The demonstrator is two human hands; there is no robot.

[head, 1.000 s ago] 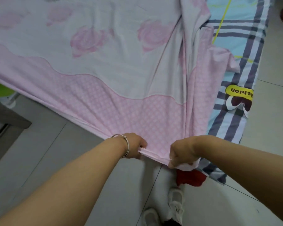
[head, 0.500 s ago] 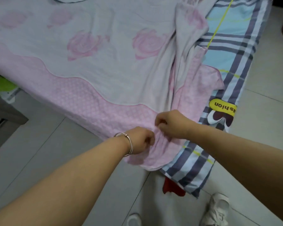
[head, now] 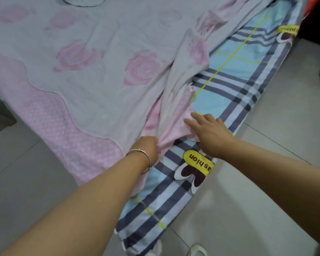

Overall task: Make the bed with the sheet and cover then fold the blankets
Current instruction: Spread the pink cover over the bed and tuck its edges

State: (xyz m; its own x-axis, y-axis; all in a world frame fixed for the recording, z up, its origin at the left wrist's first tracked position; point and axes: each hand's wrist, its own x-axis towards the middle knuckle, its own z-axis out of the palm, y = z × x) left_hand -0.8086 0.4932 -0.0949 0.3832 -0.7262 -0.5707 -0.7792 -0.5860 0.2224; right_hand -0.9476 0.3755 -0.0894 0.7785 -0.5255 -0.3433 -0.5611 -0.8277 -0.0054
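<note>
Gripping bunched pink cover (head: 92, 100), left hand (head: 148, 146); right hand (head: 209, 133) flat.

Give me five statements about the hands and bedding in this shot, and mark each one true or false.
1. The left hand grips a bunched corner of the pink cover. True.
2. The right hand is clenched in a fist. False: its fingers are spread flat on the fabric.
3. A bracelet is on the left wrist. True.
4. The plaid sheet lies on top of the pink cover. False: the cover overlaps it.
5. Both hands are lifted off the bed. False: both touch bedding.
</note>
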